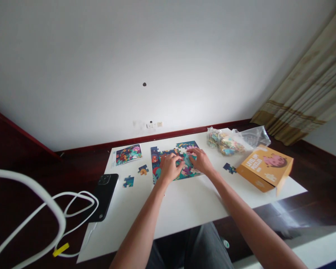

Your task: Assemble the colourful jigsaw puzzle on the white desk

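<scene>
A partly joined jigsaw puzzle (156, 170), with a colourful picture, lies on the white table before me. My left hand (170, 166) is over its middle, fingers curled in towards the thumb; whatever they may hold is too small to make out. Just to the right, my right hand (200, 160) touches the puzzle's right part with bent fingers, the thumb set apart from them. Gaps show along the puzzle's top edge between the hands. Loose at its left lie a puzzle piece with an orange shape (143, 170) and a blue-green piece (128, 181).
A picture sheet (128, 154) lies back left. A black phone (105, 196) and white cable (63, 220) are at the left edge. On the right are bagged puzzle pieces (229, 144), dark joined pieces (229, 168) and an orange puzzle box (266, 168). A wall stands behind.
</scene>
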`<control>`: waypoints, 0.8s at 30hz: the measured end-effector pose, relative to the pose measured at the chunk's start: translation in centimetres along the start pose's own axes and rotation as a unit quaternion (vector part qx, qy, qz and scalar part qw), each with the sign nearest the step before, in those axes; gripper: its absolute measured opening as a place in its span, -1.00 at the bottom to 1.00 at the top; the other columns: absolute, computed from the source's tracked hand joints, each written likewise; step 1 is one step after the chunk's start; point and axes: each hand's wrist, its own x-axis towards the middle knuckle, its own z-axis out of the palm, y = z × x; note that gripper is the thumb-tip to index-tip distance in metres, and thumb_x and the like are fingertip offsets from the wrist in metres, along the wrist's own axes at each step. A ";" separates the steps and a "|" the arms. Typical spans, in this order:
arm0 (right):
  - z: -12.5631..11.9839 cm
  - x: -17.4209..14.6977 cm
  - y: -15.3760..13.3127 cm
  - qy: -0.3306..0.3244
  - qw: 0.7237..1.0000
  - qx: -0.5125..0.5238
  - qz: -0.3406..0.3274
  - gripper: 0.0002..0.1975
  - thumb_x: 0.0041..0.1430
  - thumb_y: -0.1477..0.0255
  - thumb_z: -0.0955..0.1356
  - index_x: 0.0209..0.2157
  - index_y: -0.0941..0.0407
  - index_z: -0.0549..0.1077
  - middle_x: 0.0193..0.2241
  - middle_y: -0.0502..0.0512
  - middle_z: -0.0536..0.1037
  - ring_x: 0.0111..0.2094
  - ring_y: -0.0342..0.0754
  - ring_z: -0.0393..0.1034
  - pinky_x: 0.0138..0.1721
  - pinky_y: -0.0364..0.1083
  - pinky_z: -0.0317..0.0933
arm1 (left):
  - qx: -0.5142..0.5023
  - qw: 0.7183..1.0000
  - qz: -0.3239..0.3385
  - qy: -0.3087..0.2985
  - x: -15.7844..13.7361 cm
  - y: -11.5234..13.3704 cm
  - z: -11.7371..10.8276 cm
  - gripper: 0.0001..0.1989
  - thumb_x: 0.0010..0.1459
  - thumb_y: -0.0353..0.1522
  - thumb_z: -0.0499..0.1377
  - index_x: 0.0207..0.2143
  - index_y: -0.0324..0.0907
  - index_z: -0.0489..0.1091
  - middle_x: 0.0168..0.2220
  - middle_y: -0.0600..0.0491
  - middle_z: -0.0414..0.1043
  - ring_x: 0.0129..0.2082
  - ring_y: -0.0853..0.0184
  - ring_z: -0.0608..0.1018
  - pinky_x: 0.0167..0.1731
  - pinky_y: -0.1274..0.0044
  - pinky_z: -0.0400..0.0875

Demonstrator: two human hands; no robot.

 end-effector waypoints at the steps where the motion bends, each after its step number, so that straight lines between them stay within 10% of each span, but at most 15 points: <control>1: -0.6 -1.0 0.0 0.008 1.000 -0.029 0.003 -0.66 0.27 0.44 0.30 0.03 0.09 0.53 -0.06 0.23 0.60 -0.06 0.15 0.44 0.06 0.09 0.27 | -0.010 1.000 -0.017 0.018 0.1 0.0 -0.2 -0.86 0.30 -0.32 0.20 -0.26 -0.11 0.57 -0.28 0.02 0.51 -0.18 0.24 0.53 -0.04 0.40 0.38; 11: -4.3 -13.6 3.2 0.099 0.954 -0.216 0.184 -0.52 0.37 0.13 0.21 0.12 0.10 0.47 0.10 0.35 0.48 0.10 0.33 0.34 0.06 0.25 0.27 | -0.151 0.961 -0.194 0.128 0.6 -1.6 -2.9 -0.74 0.31 -0.18 0.15 -0.33 -0.14 0.50 -0.54 0.12 0.46 -0.55 0.36 0.46 -0.45 0.55 0.24; 16: -4.9 -15.1 2.4 0.104 0.976 -0.102 0.161 -0.70 0.31 0.15 0.27 -0.21 0.03 0.54 -0.19 0.19 0.56 -0.08 0.16 0.43 -0.01 0.10 0.31 | -0.209 0.933 -0.227 0.182 0.8 -2.7 -3.3 -0.75 0.27 -0.19 0.17 -0.35 -0.14 0.51 -0.42 0.07 0.58 -0.43 0.31 0.58 -0.37 0.56 0.33; 24: -5.4 -15.0 3.4 0.118 0.952 -0.192 0.207 -0.47 0.26 -0.01 0.29 0.04 0.04 0.56 -0.05 0.32 0.50 0.01 0.29 0.37 0.07 0.26 0.27 | -0.219 0.935 -0.227 0.161 0.6 -2.9 -3.0 -0.76 0.26 -0.19 0.18 -0.35 -0.14 0.52 -0.42 0.07 0.58 -0.40 0.29 0.61 -0.33 0.54 0.37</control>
